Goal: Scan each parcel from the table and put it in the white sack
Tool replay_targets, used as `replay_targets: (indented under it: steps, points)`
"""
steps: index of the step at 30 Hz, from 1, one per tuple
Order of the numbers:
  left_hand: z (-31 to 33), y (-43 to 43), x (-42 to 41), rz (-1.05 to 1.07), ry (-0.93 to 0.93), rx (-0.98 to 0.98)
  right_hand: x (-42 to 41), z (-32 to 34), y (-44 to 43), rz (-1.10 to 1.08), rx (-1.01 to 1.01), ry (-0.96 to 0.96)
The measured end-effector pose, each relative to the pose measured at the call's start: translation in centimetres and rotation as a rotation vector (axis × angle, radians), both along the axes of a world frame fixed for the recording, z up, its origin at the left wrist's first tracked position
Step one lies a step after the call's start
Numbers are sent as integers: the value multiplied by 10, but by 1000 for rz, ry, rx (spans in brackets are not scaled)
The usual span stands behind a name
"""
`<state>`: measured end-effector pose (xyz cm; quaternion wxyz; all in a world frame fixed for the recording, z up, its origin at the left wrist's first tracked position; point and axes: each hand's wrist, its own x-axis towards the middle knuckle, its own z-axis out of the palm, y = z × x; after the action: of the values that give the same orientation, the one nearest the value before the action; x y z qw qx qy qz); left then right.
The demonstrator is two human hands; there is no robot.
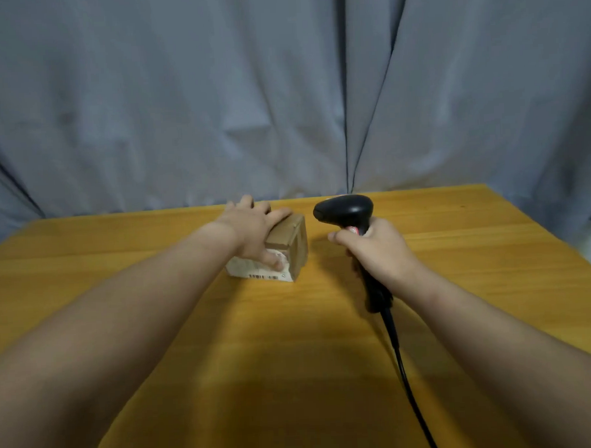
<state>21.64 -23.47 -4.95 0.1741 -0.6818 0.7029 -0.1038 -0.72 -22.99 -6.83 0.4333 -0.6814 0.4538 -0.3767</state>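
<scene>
- One parcel (290,246), a small brown box with a white barcode label on its near face, sits mid-desk (197,333).
- Over its top lies the left hand (253,229), fingers curled on the far edge and thumb on the label, gripping it.
- Just right of it, the right hand (378,252) has its fingers closed round the black scanner (346,209), whose head points left.
- Its cable (406,381) trails toward the near edge.

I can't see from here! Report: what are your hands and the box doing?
Left hand grips parcel on table. Right hand grips scanner, head toward parcel. White sack not in view.
</scene>
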Motion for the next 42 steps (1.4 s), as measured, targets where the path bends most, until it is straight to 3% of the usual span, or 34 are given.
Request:
replay_targets:
  steps: [6,12,15,17,21,26,32,42]
  points:
    - [-5,126,-33,6,-7,-58,-26,19,81,22,-52,-53]
    - [16,226,-50,56,137,111,-57,17,171,86,11,-112]
    - [21,262,-56,84,220,70,-68,2,210,83,15,-156]
    - [15,280,-57,144,404,-56,-74,-10,236,61,-6,-217]
    - [-14,313,-69,414,1266,-293,-81,-32,275,-7,-47,-367]
    - [-50,321,-86,511,1529,-519,-82,-44,299,49,-118,-371]
    - [-49,317,-93,520,1594,-619,-84,-37,304,111,-144,-345]
    - [-53,314,-96,532,1587,-627,-77,-34,301,113,-132,-310]
